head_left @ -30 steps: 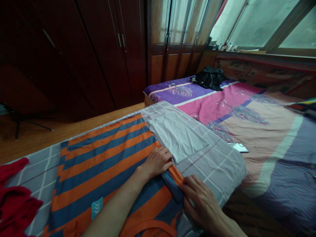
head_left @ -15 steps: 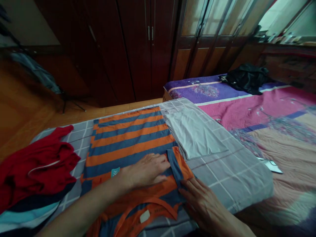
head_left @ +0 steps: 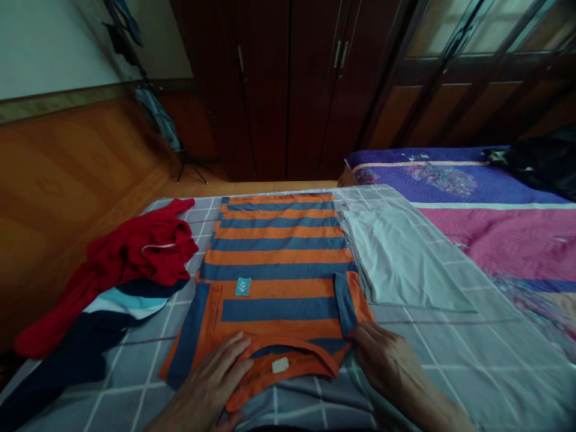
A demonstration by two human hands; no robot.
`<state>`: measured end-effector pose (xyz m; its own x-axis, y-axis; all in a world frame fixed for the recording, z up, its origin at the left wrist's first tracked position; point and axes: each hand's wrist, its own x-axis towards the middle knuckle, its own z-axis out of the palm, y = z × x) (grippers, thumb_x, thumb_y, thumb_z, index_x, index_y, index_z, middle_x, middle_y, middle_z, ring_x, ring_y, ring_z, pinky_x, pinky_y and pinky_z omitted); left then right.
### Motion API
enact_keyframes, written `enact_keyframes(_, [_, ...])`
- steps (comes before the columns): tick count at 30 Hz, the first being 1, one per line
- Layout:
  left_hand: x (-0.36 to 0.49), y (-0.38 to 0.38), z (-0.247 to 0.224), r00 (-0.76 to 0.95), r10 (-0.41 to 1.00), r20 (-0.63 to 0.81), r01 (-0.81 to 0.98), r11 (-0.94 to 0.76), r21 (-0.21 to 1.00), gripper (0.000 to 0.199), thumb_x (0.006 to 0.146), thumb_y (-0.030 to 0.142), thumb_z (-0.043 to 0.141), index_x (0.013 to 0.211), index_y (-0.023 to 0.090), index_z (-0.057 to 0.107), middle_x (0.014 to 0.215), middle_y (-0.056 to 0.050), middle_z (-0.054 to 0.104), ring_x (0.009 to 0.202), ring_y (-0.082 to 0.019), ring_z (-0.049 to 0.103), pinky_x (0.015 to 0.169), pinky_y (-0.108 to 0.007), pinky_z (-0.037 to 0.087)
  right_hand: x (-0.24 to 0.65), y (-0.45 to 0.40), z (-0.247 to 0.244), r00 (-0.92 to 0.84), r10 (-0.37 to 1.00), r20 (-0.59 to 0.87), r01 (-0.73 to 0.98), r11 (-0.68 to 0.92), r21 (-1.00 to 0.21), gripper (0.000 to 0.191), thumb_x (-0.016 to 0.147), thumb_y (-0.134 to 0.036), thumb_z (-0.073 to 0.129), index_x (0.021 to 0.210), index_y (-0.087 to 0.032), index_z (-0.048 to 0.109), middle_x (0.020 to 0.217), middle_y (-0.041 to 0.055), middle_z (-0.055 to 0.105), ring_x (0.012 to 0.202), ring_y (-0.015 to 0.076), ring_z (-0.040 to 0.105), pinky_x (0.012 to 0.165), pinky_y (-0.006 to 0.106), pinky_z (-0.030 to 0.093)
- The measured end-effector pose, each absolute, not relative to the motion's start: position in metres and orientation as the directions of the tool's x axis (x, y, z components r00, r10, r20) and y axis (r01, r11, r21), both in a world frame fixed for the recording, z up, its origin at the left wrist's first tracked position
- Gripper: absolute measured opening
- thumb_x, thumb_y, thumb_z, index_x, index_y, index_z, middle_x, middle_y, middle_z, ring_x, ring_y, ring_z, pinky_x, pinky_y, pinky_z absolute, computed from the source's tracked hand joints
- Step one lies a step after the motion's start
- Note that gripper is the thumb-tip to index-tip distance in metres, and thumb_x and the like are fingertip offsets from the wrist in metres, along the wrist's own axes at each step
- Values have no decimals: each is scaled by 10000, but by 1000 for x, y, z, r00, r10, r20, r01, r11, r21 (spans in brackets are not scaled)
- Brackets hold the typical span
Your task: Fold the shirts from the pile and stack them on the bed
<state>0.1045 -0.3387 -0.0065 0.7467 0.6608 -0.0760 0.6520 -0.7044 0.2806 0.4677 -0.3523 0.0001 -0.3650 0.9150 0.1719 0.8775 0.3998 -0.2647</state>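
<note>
Striped shirt [head_left: 279, 309] reaching the checked cover's [head_left: 423, 339] far edge
Our left hand [head_left: 209, 381] lies, fingers [head_left: 231, 347] spread, at the collar [head_left: 301, 344]; our right hand [head_left: 389, 354] curls at the sleeve [head_left: 357, 294]; whether it pinches, we cannot tell.

striped shirt [head_left: 279, 258] flat on checked sheet [head_left: 441, 342], hem at far edge | left hand [head_left: 211, 378] on collar side | right hand [head_left: 387, 354] at sleeve | red garment [head_left: 139, 249] along left edge | pale cloth [head_left: 400, 258] toward right edge

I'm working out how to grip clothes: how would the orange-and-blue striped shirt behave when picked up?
The striped shirt would likely be floppy: its sleeve lies folded over. It seems light for its size, being spread out thin. It probably wouldn't roll, lying flat on the checked sheet.
</note>
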Motion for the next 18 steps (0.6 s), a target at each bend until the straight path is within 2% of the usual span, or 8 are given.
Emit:
enact_keyframes(2, [103, -342, -8, 728, 682, -60, 669, -690, 278, 678, 671, 91, 554, 1330, 220, 457, 1449, -80, 407, 1309, -271, 405, 1041, -392, 420, 471, -347, 5, -335, 929, 157, 874, 368, -317, 214, 780, -60, 348, 773, -202, 508, 678, 18, 575, 618, 153, 571, 564, 254, 390])
enact_keyframes(4, [102, -342, -6, 714, 699, -42, 678, -674, 293, 674, 645, 33, 482, 1292, 220, 495, 1404, -56, 472, 1290, -237, 435, 1051, -374, 411, 473, -346, 10, -334, 931, 149, 857, 366, -362, 190, 790, -78, 356, 773, -204, 497, 673, 10, 568, 616, 145, 575, 569, 250, 387])
enact_keyframes(8, [101, -336, 12, 679, 734, -33, 677, -608, 415, 437, 685, 32, 414, 1018, 213, 632, 1243, -18, 621, 1176, -180, 553, 1014, -297, 448, 472, -353, 15, -383, 905, 187, 807, 426, -410, 190, 798, -76, 357, 759, -209, 488, 676, 4, 553, 619, 132, 575, 563, 239, 380])
enact_keyframes(11, [100, -338, 25, 682, 726, -83, 674, -581, 457, 403, 685, 40, 425, 964, 223, 649, 1246, -5, 619, 1158, -184, 568, 1008, -301, 452, 466, -363, 9, -417, 887, 198, 807, 462, -368, 225, 780, -51, 342, 724, -213, 488, 686, 17, 552, 630, 141, 570, 571, 246, 396])
enact_keyframes(14, [97, -343, 26, 683, 725, -91, 687, -595, 418, 517, 697, 57, 478, 1157, 257, 602, 1339, -11, 544, 1219, -205, 517, 1026, -330, 435, 464, -372, -1, -452, 868, 206, 827, 495, -268, 229, 744, -42, 376, 730, -218, 522, 724, 32, 569, 647, 162, 570, 566, 257, 426])
enact_keyframes(16, [91, -346, 20, 674, 737, -59, 704, -615, 355, 668, 701, 66, 503, 1332, 283, 469, 1405, -23, 471, 1263, -224, 470, 1031, -361, 428, 466, -377, -7, -471, 852, 229, 834, 515, -200, 240, 755, -70, 424, 867, -214, 580, 836, 55, 608, 725, 180, 593, 607, 271, 471])
enact_keyframes(18, [81, -348, 12, 658, 753, -12, 728, -631, 267, 776, 695, 58, 504, 1415, 303, 352, 1451, -31, 407, 1303, -250, 417, 1037, -407, 413, 472, -379, -10, -477, 834, 277, 844, 523, -122, 333, 776, -110, 472, 1075, -207, 581, 980, 85, 626, 841, 207, 608, 685, 303, 509])
